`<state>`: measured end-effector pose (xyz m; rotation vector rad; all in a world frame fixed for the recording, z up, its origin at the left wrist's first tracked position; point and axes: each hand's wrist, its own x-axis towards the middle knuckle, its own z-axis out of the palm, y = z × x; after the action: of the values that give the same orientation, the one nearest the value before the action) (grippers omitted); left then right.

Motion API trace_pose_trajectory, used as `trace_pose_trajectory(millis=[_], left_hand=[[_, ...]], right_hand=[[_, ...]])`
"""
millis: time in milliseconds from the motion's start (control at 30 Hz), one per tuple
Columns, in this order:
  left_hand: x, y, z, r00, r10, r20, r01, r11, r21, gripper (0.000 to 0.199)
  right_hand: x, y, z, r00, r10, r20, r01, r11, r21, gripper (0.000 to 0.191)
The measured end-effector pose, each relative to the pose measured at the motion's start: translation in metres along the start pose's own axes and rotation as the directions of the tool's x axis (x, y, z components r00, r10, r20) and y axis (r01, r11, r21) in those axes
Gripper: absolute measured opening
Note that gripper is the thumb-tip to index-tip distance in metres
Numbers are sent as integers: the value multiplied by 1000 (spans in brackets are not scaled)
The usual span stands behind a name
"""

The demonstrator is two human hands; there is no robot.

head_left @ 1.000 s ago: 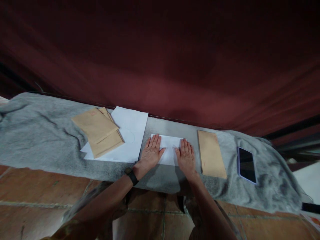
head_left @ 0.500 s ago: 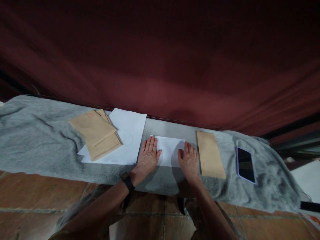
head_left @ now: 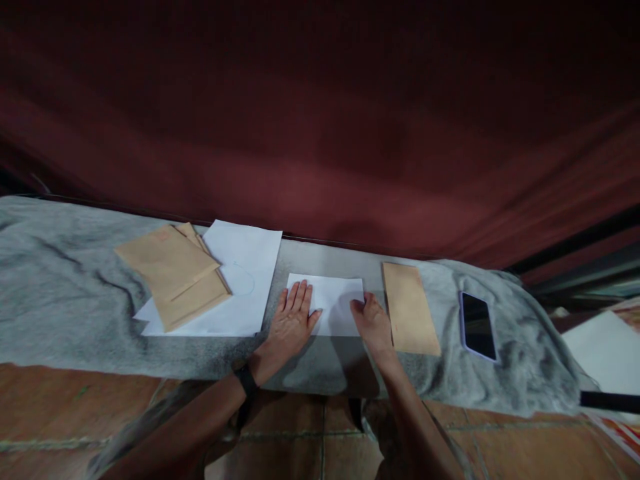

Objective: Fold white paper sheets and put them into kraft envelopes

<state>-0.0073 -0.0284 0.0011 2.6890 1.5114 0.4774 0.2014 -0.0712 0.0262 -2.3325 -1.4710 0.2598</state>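
Note:
A small white sheet of paper (head_left: 336, 303), perhaps folded, lies on the grey cloth in front of me. My left hand (head_left: 293, 313) rests flat on its left end, palm down and fingers stretched out. At the right edge, my right hand (head_left: 373, 323) has its fingers curled and pinches the paper between thumb and fingers; the fingertips are partly hidden. Just right of that hand lies a brown envelope (head_left: 413, 310). Over on the left, several brown envelopes (head_left: 170, 263) are piled on larger white sheets (head_left: 255, 267), one with a faint curved line.
A phone (head_left: 478, 325) in a pale purple case lies right of the envelope. The grey cloth (head_left: 75, 287) is wrinkled at both ends. Behind it hangs a dark red curtain (head_left: 320, 167). Tiled floor (head_left: 55, 407) shows below, and a white sheet-like thing (head_left: 607, 353) is at far right.
My right hand has gone from lying flat with fingers stretched to curling at the paper's right edge. My left hand stays flat on the paper. The view has shifted slightly.

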Motion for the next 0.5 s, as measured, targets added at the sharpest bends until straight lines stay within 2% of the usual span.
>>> trace_pose_trajectory(millis=[100, 167, 233, 333, 400, 500], left_hand=[[1, 0, -1, 1000, -1, 2, 1, 1000, -16, 63], [3, 1, -4, 1000, 15, 14, -14, 999, -42, 63], [4, 4, -9, 998, 60, 27, -58, 995, -87, 66], [3, 13, -18, 988, 152, 26, -145, 975, -167, 78], [1, 21, -24, 981, 193, 22, -184, 961, -208, 86], [-1, 31, -31, 982, 188, 18, -177, 953, -246, 86]], right_hand=[[8, 5, -2, 998, 11, 61, -22, 983, 184, 19], [15, 7, -5, 997, 10, 82, -38, 936, 349, 20], [21, 9, -9, 995, 12, 96, -62, 838, 543, 25], [26, 9, -17, 987, 39, 158, -148, 617, 772, 31], [26, 7, -23, 978, 75, 194, -205, 492, 846, 35], [23, 0, -30, 970, 93, 224, -243, 381, 892, 39]])
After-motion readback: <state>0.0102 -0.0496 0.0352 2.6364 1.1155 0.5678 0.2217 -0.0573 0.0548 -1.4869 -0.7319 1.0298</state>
